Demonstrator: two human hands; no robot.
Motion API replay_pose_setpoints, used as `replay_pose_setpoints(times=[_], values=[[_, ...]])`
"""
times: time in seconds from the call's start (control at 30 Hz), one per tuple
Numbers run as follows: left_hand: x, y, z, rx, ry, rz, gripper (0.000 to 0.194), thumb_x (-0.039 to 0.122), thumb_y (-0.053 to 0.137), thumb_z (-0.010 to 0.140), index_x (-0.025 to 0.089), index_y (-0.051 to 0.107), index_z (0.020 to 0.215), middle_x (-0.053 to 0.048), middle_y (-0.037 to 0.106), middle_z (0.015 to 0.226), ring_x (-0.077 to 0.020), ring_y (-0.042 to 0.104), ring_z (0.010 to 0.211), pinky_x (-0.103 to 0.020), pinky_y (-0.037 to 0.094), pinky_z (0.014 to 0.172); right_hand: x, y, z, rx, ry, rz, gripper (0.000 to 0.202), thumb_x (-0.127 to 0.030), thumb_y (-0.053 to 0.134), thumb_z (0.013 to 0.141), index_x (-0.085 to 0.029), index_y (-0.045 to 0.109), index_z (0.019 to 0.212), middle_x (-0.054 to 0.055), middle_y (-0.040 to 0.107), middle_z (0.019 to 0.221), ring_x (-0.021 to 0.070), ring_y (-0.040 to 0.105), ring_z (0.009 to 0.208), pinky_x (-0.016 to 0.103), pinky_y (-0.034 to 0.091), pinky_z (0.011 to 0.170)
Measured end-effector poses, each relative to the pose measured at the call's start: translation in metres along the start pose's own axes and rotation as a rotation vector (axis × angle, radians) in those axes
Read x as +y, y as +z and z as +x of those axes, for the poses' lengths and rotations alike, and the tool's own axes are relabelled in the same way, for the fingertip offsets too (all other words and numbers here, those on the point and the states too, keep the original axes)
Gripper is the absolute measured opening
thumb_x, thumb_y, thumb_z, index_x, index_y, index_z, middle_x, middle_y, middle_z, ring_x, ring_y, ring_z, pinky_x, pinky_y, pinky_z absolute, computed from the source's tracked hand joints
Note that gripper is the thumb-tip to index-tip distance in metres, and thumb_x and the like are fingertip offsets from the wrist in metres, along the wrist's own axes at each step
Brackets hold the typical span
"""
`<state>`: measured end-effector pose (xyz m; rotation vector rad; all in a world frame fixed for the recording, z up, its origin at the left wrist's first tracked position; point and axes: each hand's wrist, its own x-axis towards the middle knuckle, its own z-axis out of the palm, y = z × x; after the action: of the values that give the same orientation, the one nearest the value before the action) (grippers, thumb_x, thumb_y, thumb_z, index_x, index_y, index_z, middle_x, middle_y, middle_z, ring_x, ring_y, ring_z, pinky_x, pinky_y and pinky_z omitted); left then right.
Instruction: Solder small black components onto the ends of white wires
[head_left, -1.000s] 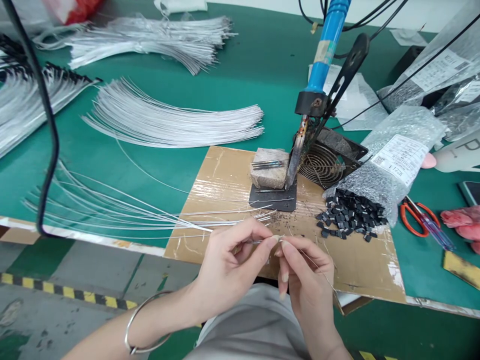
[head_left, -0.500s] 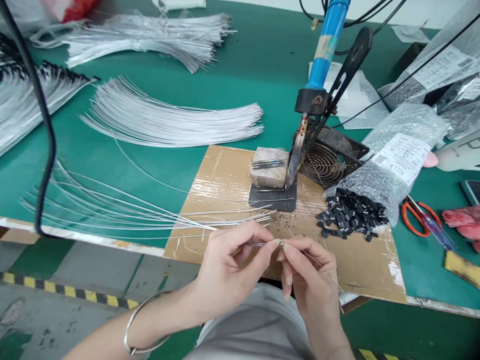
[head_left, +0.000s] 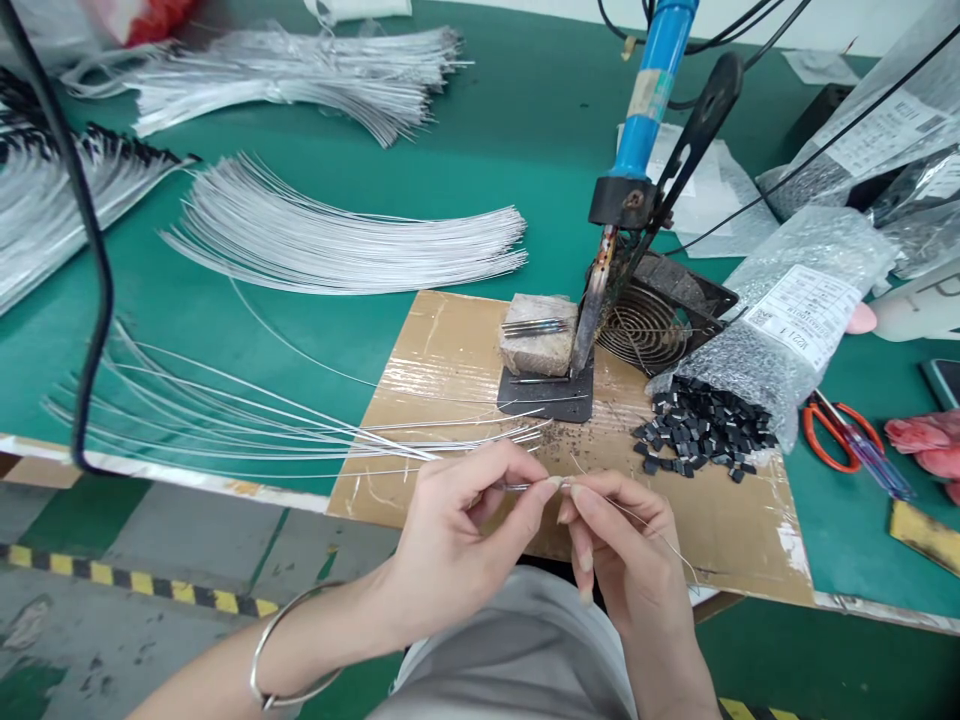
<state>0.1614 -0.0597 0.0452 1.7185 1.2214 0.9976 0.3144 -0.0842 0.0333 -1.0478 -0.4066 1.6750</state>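
Note:
My left hand point(head_left: 469, 530) is closed in a pinch on white wire, whose end meets the right fingertips. Close against it, my right hand point(head_left: 634, 550) pinches too, thumb against forefinger. A thin silvery wire point(head_left: 679, 553) passes through the right fingers and trails past the knuckles. The small tip between both hands is mostly hidden. Loose white wires point(head_left: 300, 425) lie to the left, their ends on the cardboard point(head_left: 442, 345). Beyond the hands, a blue-handled soldering iron point(head_left: 649, 110) hangs in a stand, its tip down beside a grey block point(head_left: 540, 340) on a dark plate.
A curved bundle of white wires point(head_left: 345, 240) lies on the green table, another bundle point(head_left: 300, 80) behind it. Small black connectors point(head_left: 701, 425) spill from a bubble-wrap bag point(head_left: 802, 310). A fan point(head_left: 652, 320) stands beside the iron. Orange-handled scissors point(head_left: 840, 440) lie at right. A black cable point(head_left: 90, 240) crosses the left.
My right hand has shifted slightly right, with a bit more gap at the fingertips. The thin wire's trailing end has swung right. My left hand has barely moved.

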Motion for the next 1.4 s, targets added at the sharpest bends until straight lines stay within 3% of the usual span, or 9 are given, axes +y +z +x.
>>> replay_pose_setpoints(times=[0.2, 0.4, 0.7, 0.83, 0.93, 1.0, 1.1, 1.23, 1.4], values=[[-0.003, 0.003, -0.002, 0.065, 0.077, 0.073, 0.013, 0.011, 0.064, 0.092, 0.019, 0.067, 0.082, 0.006, 0.053, 0.059, -0.0059, 0.034, 0.048, -0.02, 0.028, 0.043, 0.006, 0.002, -0.001, 0.019, -0.021, 0.039, 0.012, -0.032, 0.084, 0.077, -0.02, 0.081, 0.078, -0.001, 0.07, 0.066, 0.0028, 0.049, 0.038, 0.011, 0.046, 0.033], [-0.005, 0.007, -0.007, 0.114, 0.133, 0.089, 0.013, 0.009, 0.065, 0.091, 0.02, 0.066, 0.086, 0.006, 0.054, 0.061, -0.0067, 0.038, 0.05, -0.021, 0.033, 0.048, 0.019, 0.001, 0.004, -0.014, -0.137, 0.065, 0.009, -0.032, 0.08, 0.082, -0.023, 0.083, 0.081, 0.0, 0.074, 0.068, 0.0034, 0.051, 0.036, 0.01, 0.044, 0.03], [-0.007, 0.01, -0.007, 0.143, 0.168, 0.109, 0.013, 0.009, 0.063, 0.092, 0.021, 0.065, 0.088, 0.006, 0.055, 0.06, -0.0091, 0.042, 0.051, -0.026, 0.038, 0.051, 0.025, 0.007, 0.002, 0.021, -0.173, 0.082, 0.008, -0.034, 0.082, 0.081, -0.026, 0.084, 0.083, 0.0, 0.074, 0.066, 0.0031, 0.045, 0.033, 0.013, 0.045, 0.03], [-0.005, 0.008, -0.004, 0.169, 0.281, 0.24, 0.018, 0.004, 0.064, 0.09, 0.021, 0.064, 0.094, 0.006, 0.061, 0.062, -0.0085, 0.042, 0.048, -0.027, 0.04, 0.055, 0.018, -0.006, 0.005, 0.042, -0.217, 0.009, 0.017, -0.038, 0.076, 0.086, -0.023, 0.084, 0.087, 0.003, 0.075, 0.07, 0.0064, 0.054, 0.04, 0.014, 0.045, 0.031], [-0.007, 0.004, 0.0, 0.213, 0.46, 0.393, 0.026, -0.002, 0.065, 0.085, 0.02, 0.064, 0.099, 0.002, 0.072, 0.071, -0.0107, 0.053, 0.053, -0.028, 0.042, 0.058, 0.005, -0.025, 0.007, 0.144, -0.353, -0.042, 0.022, -0.039, 0.072, 0.088, -0.02, 0.084, 0.09, 0.006, 0.076, 0.073, 0.0095, 0.06, 0.046, 0.016, 0.047, 0.033], [-0.011, 0.001, 0.003, 0.211, 0.509, 0.49, 0.026, -0.003, 0.065, 0.085, 0.019, 0.065, 0.1, -0.001, 0.075, 0.077, -0.0132, 0.061, 0.06, -0.03, 0.044, 0.061, -0.002, -0.038, 0.009, 0.221, -0.446, -0.075, 0.022, -0.038, 0.072, 0.088, -0.019, 0.084, 0.091, 0.007, 0.077, 0.076, 0.0104, 0.061, 0.049, 0.018, 0.049, 0.035], [-0.022, -0.001, 0.005, 0.205, 0.482, 0.621, 0.019, 0.001, 0.066, 0.088, 0.019, 0.067, 0.096, -0.004, 0.075, 0.084, -0.0176, 0.065, 0.073, -0.033, 0.046, 0.07, -0.008, -0.052, 0.012, 0.288, -0.508, -0.114, 0.023, -0.037, 0.072, 0.087, -0.018, 0.084, 0.089, 0.008, 0.077, 0.076, 0.0115, 0.061, 0.05, 0.019, 0.048, 0.035], [-0.034, 0.0, 0.004, 0.235, 0.409, 0.828, 0.007, 0.012, 0.071, 0.089, 0.019, 0.074, 0.089, -0.009, 0.071, 0.087, -0.0233, 0.058, 0.078, -0.037, 0.039, 0.07, -0.007, -0.059, 0.012, 0.305, -0.515, -0.15, 0.022, -0.036, 0.073, 0.086, -0.017, 0.083, 0.086, 0.009, 0.077, 0.074, 0.0124, 0.061, 0.05, 0.021, 0.049, 0.035], [-0.038, -0.015, 0.008, 0.198, 0.456, 0.741, 0.019, 0.008, 0.066, 0.093, 0.018, 0.071, 0.109, -0.006, 0.067, 0.09, -0.0195, 0.058, 0.075, -0.034, 0.041, 0.067, -0.005, -0.059, 0.012, 0.274, -0.527, -0.18, 0.021, -0.036, 0.073, 0.086, -0.018, 0.084, 0.084, 0.008, 0.077, 0.073, 0.0127, 0.062, 0.049, 0.022, 0.051, 0.036]])
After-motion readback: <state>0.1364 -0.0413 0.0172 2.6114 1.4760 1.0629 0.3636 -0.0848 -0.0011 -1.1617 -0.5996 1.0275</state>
